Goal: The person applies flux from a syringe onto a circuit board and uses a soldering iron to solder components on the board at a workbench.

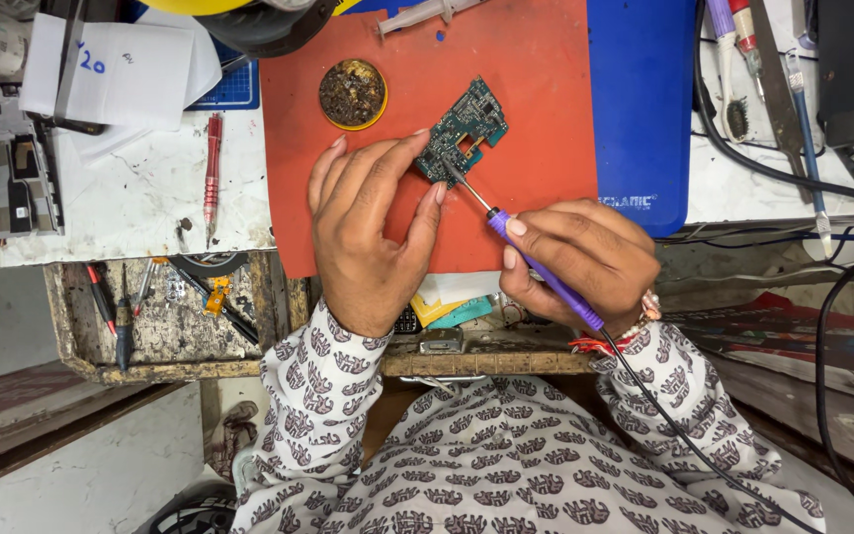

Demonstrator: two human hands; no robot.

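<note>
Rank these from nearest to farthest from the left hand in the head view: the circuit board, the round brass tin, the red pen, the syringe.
From the left hand:
1. Circuit board, touching its fingertips, on the orange mat.
2. Round brass tin, just above the hand, at the mat's upper left.
3. Red pen, to the left, on the white surface.
4. Syringe, at the mat's top edge.

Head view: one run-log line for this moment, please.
left hand steadies circuit board | right hand holds purple soldering iron, tip on board | orange mat
</note>
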